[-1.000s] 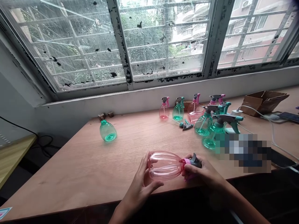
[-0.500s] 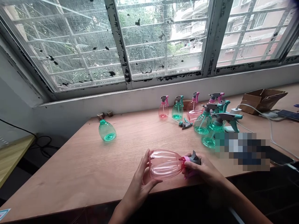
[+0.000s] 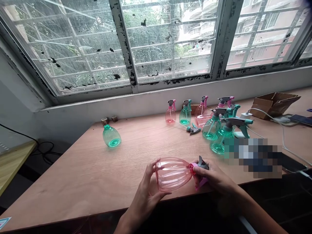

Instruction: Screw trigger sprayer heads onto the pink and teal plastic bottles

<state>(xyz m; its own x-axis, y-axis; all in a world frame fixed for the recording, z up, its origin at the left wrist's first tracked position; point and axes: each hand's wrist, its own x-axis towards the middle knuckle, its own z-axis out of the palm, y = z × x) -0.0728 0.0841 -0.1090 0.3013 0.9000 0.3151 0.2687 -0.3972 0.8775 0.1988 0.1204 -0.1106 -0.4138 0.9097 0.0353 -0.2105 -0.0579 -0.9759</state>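
Observation:
A clear pink spray bottle (image 3: 173, 174) lies on its side just above the front edge of the wooden table (image 3: 97, 169). My left hand (image 3: 148, 191) is closed round its wide bottom end. My right hand (image 3: 214, 178) is closed on the pink and grey trigger sprayer head (image 3: 201, 165) at the bottle's neck. Both hands hold the same bottle between them.
A capless green bottle (image 3: 110, 137) lies alone at the left. Several pink and green spray bottles (image 3: 214, 125) and a loose sprayer head (image 3: 193, 130) stand at the right rear. A cardboard box (image 3: 274, 104), cables and phones sit far right. A window runs along the back.
The pink bottle has turned slightly in my hands and its sprayer trigger now points down. The camera shifted a little.

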